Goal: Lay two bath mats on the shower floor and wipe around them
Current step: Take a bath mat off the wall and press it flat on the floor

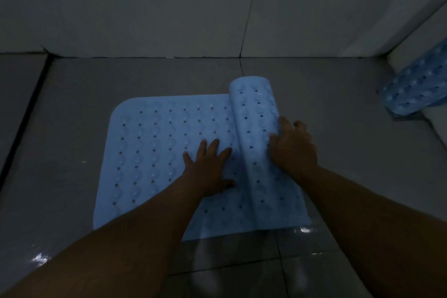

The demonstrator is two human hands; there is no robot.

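A light blue bath mat (154,150) with rows of holes lies partly unrolled on the grey tiled shower floor (72,116). Its right portion is still a roll (256,128) running away from me. My left hand (208,167) rests flat, fingers spread, on the unrolled part beside the roll. My right hand (294,147) presses on the roll's right side, fingers curled over it. A second blue mat (413,87), rolled up, leans at the far right against a white ledge.
White tiled walls (145,7) close the floor at the back and right. A dark groove (26,116) runs along the left side. A white ledge (435,128) sits at the right. The floor near me shows wet glints.
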